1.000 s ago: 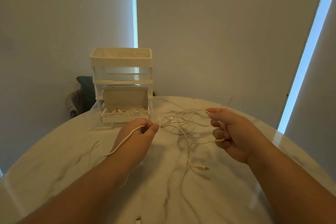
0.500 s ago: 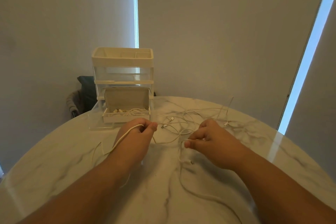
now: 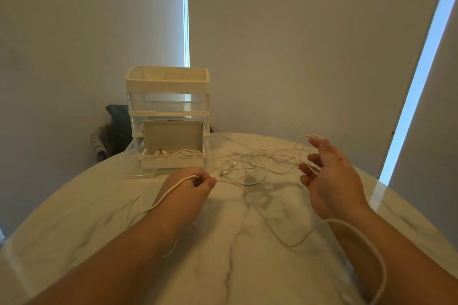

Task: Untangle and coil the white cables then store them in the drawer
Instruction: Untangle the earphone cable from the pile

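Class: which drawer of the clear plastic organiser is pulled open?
The bottom clear drawer, drawn forward onto the marble table, with an open white cardboard box in it; the drawers above sit shut.

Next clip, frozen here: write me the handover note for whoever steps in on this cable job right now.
Left hand: grips one white cable, which trails back over the wrist.
Right hand: fingers spread, loose strands draped across them and the wrist; no firm grip visible.
Tangle: loose on the table between the hands, not coiled.
Drawer: bottom one pulled out, open box in it, some cables already inside.
Left: untangle, coil, store.
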Available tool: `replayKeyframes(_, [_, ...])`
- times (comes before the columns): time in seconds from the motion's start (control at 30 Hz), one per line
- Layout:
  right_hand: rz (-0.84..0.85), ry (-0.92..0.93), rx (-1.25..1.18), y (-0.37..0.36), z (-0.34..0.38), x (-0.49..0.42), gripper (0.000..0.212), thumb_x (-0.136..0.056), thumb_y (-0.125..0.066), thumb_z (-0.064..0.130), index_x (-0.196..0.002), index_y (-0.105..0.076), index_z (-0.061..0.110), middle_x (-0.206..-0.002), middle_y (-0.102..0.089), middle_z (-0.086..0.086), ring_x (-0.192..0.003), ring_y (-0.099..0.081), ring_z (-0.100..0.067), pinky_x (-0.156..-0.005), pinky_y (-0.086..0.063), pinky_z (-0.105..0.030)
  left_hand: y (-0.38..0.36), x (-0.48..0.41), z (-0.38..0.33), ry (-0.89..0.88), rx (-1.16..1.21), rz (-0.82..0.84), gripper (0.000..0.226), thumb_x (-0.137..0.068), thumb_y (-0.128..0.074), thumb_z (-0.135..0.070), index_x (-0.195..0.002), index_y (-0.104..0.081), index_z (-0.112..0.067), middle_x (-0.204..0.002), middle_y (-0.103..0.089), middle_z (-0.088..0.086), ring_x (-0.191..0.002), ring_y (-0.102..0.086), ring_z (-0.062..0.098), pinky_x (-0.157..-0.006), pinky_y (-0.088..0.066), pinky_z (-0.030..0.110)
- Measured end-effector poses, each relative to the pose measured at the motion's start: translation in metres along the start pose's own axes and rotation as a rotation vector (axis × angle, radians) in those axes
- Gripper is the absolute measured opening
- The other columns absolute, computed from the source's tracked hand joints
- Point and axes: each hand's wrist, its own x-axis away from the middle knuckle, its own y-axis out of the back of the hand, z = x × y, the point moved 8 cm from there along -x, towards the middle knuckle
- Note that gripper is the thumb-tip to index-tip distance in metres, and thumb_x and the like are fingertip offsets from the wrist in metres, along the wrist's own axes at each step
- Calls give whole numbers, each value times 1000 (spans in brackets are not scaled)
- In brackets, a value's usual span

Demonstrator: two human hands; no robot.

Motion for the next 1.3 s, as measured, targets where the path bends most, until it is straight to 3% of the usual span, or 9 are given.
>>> replayKeyframes(0.3, [222, -235, -78, -17, -4, 1, 24, -90, -59, 32, -88, -72, 12, -73, -64, -6, -77, -62, -27, -58, -45, -31, 9, -2, 3, 23, 42, -123, 17, -95, -59, -34, -80, -67, -30, -76, -65, -12, -72, -59, 6, -62, -47, 26])
replayKeyframes(0.47, [573, -459, -186, -42, 6, 34, 30, -58, -92, 27, -79, -77, 12, -77, -68, -14, -69, -71, -32, -40, -53, -27, 14, 1, -1, 49, 233, -183, 18, -98, -56, -27, -83, -65, -24, -67, -67, 1, -52, -65, 9, -47, -52, 20])
replayKeyframes(0.53, [748, -538, -165, -58, -6, 57, 39, -54, -96, 20, -84, -75, 7, -79, -70, -17, -73, -73, -35, -44, -58, -36, 7, 6, -5, 63, 428, -131, 14, -99, -56, -24, -91, -65, -18, -77, -70, 5, -61, -70, 9, -57, -60, 25])
replayKeyframes(0.6, [806, -541, -88, -70, -22, 74, 24, -71, -85, 22, -83, -74, 5, -79, -67, -17, -75, -73, -33, -61, -63, -47, -6, 10, -8, 68, 599, -42, 13, -97, -59, -26, -95, -67, -16, -86, -72, 6, -77, -73, 13, -72, -62, 33])
replayKeyframes(0.7, [755, -591, 9, -77, -50, 86, 25, -87, -57, 23, -76, -73, 7, -76, -63, -11, -75, -70, -28, -81, -56, -57, -18, 13, -13, 33, 633, 62, 15, -94, -63, -36, -94, -70, -23, -91, -74, 4, -94, -71, 22, -87, -59, 40])
replayKeyframes(0.97, [696, -721, 382, -57, -87, 79, 23, -88, -59, 27, -78, -71, 10, -74, -62, -11, -70, -66, -26, -72, -58, -47, -13, 10, -13, 95, 852, 32, 25, -101, -51, -18, -92, -73, -25, -99, -75, -1, -102, -69, 10, -93, -55, 33])
replayKeyframes(1.1, [529, -583, 415, -44, -73, 52, 31, -96, -56, 21, -73, -70, 6, -71, -60, -13, -65, -60, -24, -68, -52, -38, -8, 10, -18, -29, 617, 93, 23, -100, -53, -21, -104, -74, -30, -99, -74, -18, -101, -67, 3, -88, -58, 28])
replayKeyframes(1.2, [403, -265, 657, -33, -58, 29, 36, -98, -56, 19, -68, -73, 10, -74, -66, -11, -67, -60, -21, -69, -49, -35, -13, 8, -19, -99, 409, 169, 26, -98, -57, -24, -119, -71, -33, -109, -70, -24, -105, -61, -10, -98, -53, 32])
replayKeyframes(1.3, [327, -170, 684, -28, -55, 20, 33, -100, -55, 20, -74, -72, 8, -78, -68, -9, -71, -60, -17, -72, -49, -27, -17, 7, -15, -86, 336, 196, 32, -100, -54, -25, -128, -64, -37, -114, -65, -28, -107, -57, -14, -100, -50, 28])
